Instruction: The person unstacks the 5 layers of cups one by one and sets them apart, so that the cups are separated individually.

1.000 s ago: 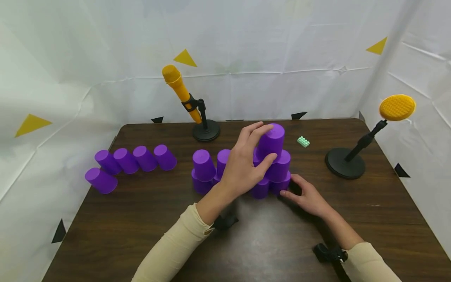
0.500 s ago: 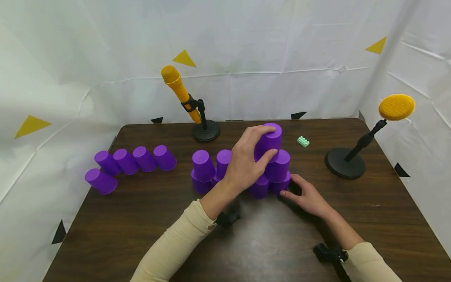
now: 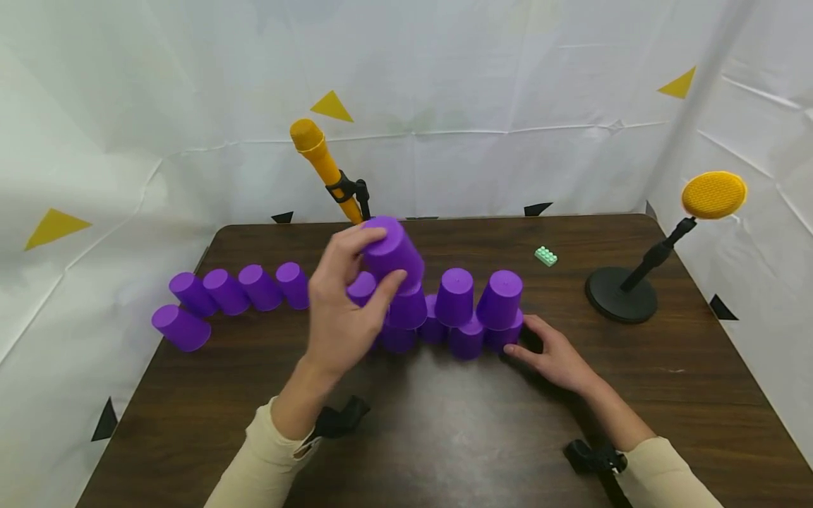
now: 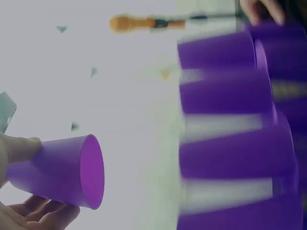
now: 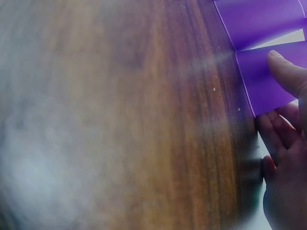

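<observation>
My left hand (image 3: 343,310) holds a purple plastic cup (image 3: 395,257) tilted, its thumb and fingers round the sides. In the left wrist view this cup (image 4: 53,170) is apart from the stack, its open mouth showing. Below and behind it stand two tiers of upside-down purple cups, the upper ones bridging those below; an upper cup (image 3: 455,298) shows near the middle. My right hand (image 3: 559,356) holds the lower cup at the right end (image 3: 513,334), thumb in front and fingers along the far side, as the right wrist view shows. The left part of the stack is partly hidden.
At the left, several purple cups (image 3: 181,328) stand upside down, apart from the stack. A yellow microphone (image 3: 325,159) stands behind and a round yellow one (image 3: 714,195) at the right. A small green toy brick (image 3: 545,255) lies on the dark wooden table (image 3: 457,437).
My left hand has lifted a cup off the upper right of the stack and carried it left, exposing the two upper cups there. The right hand stays in place.
</observation>
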### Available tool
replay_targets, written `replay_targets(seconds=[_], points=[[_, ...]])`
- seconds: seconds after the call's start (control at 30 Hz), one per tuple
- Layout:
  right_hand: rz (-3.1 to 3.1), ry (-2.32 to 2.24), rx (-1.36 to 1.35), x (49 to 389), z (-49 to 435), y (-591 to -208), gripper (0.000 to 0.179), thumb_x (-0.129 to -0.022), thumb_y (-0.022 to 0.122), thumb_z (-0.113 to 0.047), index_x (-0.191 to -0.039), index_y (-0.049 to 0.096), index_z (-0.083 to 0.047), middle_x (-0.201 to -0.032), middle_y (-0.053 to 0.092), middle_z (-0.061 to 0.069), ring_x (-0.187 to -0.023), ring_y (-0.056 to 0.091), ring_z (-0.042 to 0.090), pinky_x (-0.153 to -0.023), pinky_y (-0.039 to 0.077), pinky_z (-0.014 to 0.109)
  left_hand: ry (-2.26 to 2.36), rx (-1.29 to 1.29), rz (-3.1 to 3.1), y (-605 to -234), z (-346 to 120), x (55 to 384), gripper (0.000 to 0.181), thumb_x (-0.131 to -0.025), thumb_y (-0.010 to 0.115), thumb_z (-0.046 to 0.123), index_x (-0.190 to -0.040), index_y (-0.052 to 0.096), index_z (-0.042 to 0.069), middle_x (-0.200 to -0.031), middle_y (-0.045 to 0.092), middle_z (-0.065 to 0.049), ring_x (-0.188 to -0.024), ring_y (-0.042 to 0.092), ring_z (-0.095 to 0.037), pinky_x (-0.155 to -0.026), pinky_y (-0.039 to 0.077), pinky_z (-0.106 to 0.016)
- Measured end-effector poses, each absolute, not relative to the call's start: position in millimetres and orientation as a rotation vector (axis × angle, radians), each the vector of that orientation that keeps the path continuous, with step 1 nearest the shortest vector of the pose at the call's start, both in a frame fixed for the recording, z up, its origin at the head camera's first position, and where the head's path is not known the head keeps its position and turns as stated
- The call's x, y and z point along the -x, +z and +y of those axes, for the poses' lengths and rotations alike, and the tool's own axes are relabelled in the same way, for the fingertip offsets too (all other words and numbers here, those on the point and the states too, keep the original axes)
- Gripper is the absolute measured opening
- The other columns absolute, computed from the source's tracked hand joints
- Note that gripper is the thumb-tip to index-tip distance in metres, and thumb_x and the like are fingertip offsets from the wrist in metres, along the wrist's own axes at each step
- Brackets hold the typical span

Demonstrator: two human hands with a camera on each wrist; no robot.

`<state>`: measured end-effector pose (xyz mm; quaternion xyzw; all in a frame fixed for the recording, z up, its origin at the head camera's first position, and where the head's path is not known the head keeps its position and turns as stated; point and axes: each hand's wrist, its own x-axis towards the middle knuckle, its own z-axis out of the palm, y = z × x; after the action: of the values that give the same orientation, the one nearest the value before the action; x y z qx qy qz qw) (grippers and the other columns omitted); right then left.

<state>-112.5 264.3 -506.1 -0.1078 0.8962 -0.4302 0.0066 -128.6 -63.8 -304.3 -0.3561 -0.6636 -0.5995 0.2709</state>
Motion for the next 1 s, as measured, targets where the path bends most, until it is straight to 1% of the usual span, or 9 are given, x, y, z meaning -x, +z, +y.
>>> replay_targets(seconds=[0.1, 0.23, 0.33, 0.47, 0.53, 0.6, 0.73, 0.83, 1.0], points=[[2.800, -1.345, 0.330, 112, 265, -506, 0.064, -0.090, 0.073, -0.032, -0.142, 0.049, -0.004, -0.134, 0.056, 0.016, -0.129, 0.046, 0.035, -0.106, 0.033, 0.059, -1.532, 0.775, -1.846, -302, -102, 122, 0.044, -0.075, 0.071, -0.021, -0.116, 0.055, -0.015, -0.120, 0.056, -0.026, -0.106, 0.061, -0.027, -0.092, 0.052, -0.038], [2.790, -1.347, 0.324, 112, 265, -506, 0.065, -0.090, 0.073, -0.033, -0.142, 0.048, -0.004, -0.135, 0.055, 0.016, -0.130, 0.046, 0.035, -0.107, 0.032, 0.059, -1.377, 0.504, -1.941, -318, -155, 122, 0.045, -0.075, 0.074, -0.017, -0.117, 0.059, -0.011, -0.118, 0.059, -0.022, -0.101, 0.062, -0.019, -0.087, 0.053, -0.025], [2.786, -1.359, 0.331, 113, 265, -506, 0.064, -0.089, 0.073, -0.032, -0.142, 0.049, -0.004, -0.134, 0.056, 0.016, -0.129, 0.046, 0.035, -0.107, 0.033, 0.059, -1.279, 0.300, -2.000, -340, -193, 128, 0.046, -0.075, 0.076, -0.013, -0.119, 0.061, -0.008, -0.114, 0.060, -0.018, -0.098, 0.062, -0.014, -0.084, 0.052, -0.019], [2.791, -1.364, 0.338, 112, 265, -506, 0.063, -0.089, 0.074, -0.030, -0.141, 0.050, -0.004, -0.133, 0.056, 0.016, -0.129, 0.047, 0.035, -0.106, 0.033, 0.059, -1.185, 0.042, -2.091, -381, -242, 144, 0.049, -0.075, 0.080, -0.006, -0.121, 0.065, 0.000, -0.116, 0.063, -0.012, -0.100, 0.061, -0.011, -0.086, 0.052, -0.021], [2.794, -1.365, 0.338, 112, 265, -506, 0.062, -0.089, 0.074, -0.030, -0.140, 0.050, -0.004, -0.133, 0.057, 0.016, -0.128, 0.048, 0.035, -0.106, 0.034, 0.058, -1.148, -0.042, -2.134, -402, -262, 152, 0.049, -0.074, 0.082, -0.003, -0.121, 0.066, 0.004, -0.118, 0.064, -0.009, -0.102, 0.061, -0.013, -0.086, 0.052, -0.022], [2.796, -1.363, 0.336, 112, 265, -507, 0.062, -0.089, 0.074, -0.030, -0.140, 0.050, -0.004, -0.132, 0.057, 0.015, -0.128, 0.048, 0.035, -0.106, 0.034, 0.058, -1.089, -0.109, -2.179, -420, -276, 159, 0.048, -0.074, 0.084, 0.002, -0.119, 0.067, 0.007, -0.117, 0.066, -0.007, -0.103, 0.062, -0.018, -0.085, 0.051, -0.017], [2.789, -1.375, 0.335, 112, 266, -508, 0.061, -0.089, 0.074, -0.030, -0.140, 0.050, -0.005, -0.132, 0.057, 0.015, -0.128, 0.048, 0.034, -0.106, 0.034, 0.058, -0.963, -0.234, -2.294, -443, -289, 168, 0.045, -0.075, 0.085, 0.011, -0.117, 0.069, 0.013, -0.112, 0.069, -0.011, -0.104, 0.064, -0.031, -0.088, 0.052, -0.038], [2.792, -1.372, 0.331, 112, 266, -508, 0.062, -0.089, 0.074, -0.030, -0.141, 0.050, -0.005, -0.133, 0.057, 0.014, -0.129, 0.047, 0.034, -0.106, 0.034, 0.058, -0.891, -0.284, -2.369, -451, -293, 172, 0.044, -0.076, 0.085, 0.015, -0.117, 0.068, 0.014, -0.111, 0.069, -0.015, -0.105, 0.062, -0.037, -0.088, 0.044, -0.060], [2.792, -1.372, 0.328, 112, 265, -506, 0.063, -0.089, 0.074, -0.031, -0.141, 0.049, -0.004, -0.134, 0.056, 0.015, -0.129, 0.047, 0.034, -0.106, 0.034, 0.058, -0.824, -0.286, -2.421, -458, -296, 178, 0.042, -0.075, 0.085, 0.011, -0.113, 0.067, 0.008, -0.110, 0.067, -0.018, -0.102, 0.060, -0.040, -0.086, 0.039, -0.062]])
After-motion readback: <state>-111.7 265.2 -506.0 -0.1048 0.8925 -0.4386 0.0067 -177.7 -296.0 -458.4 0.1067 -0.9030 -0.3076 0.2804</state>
